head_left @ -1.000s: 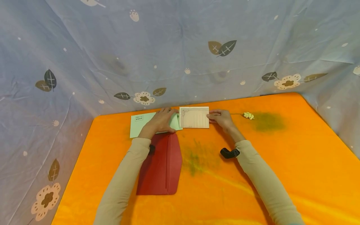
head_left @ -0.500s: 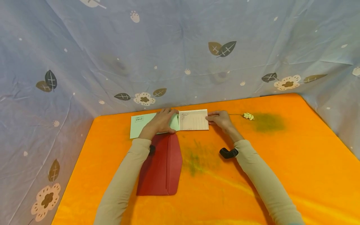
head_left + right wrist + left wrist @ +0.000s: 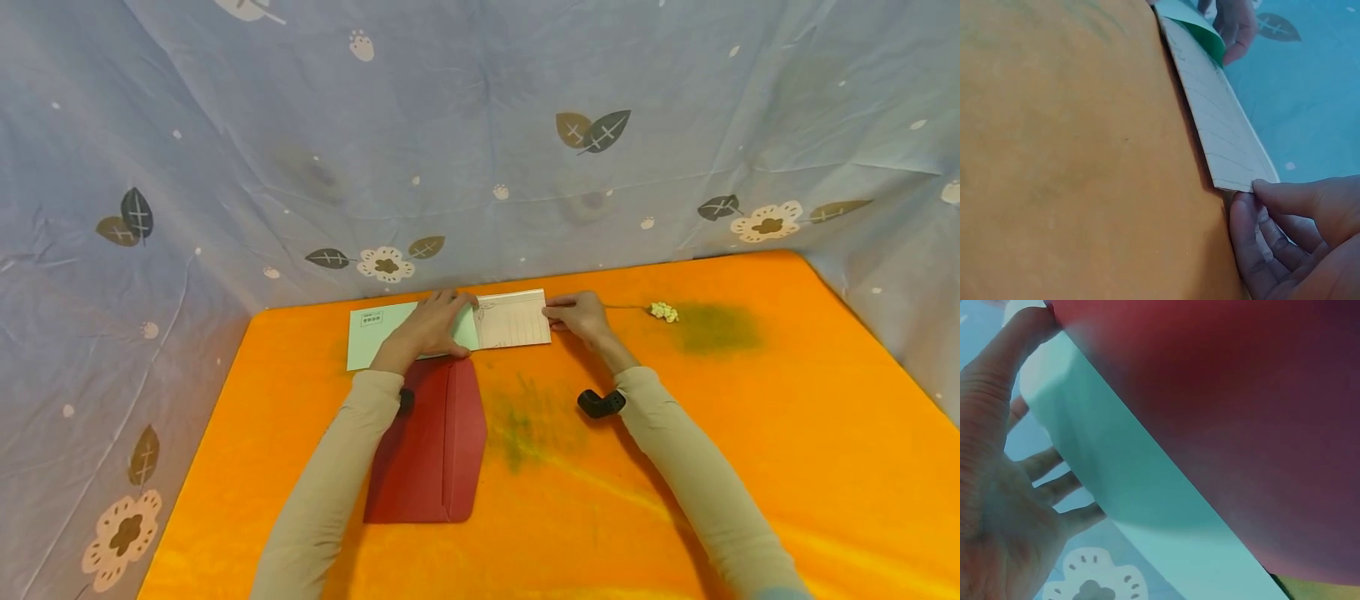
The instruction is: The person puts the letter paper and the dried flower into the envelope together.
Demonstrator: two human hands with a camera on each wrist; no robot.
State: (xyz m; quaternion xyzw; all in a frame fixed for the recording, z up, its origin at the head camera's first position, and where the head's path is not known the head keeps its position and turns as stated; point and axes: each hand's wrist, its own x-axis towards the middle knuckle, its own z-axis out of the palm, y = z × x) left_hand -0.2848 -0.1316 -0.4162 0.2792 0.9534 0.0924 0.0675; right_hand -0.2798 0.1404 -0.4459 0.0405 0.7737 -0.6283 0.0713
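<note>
Presumably to bow its mouth, the left hand (image 3: pixel 427 327) clasped the mint envelope (image 3: pixel 377 337) crosswise; the right hand (image 3: pixel 585 317) pinched the lined card (image 3: pixel 513 321) at three o'clock, its nine-o'clock end at that mouth.

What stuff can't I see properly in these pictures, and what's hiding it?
Head view: the left end of the cream card, covered by the green envelope and left hand.
Head view: the print on that envelope, too small to read.
Head view: part of the red envelope, under the left sleeve.
Head view: the flower stem's far end, behind the right hand.
Left wrist view: the red envelope's far side, cut off by the picture's edge.
</note>
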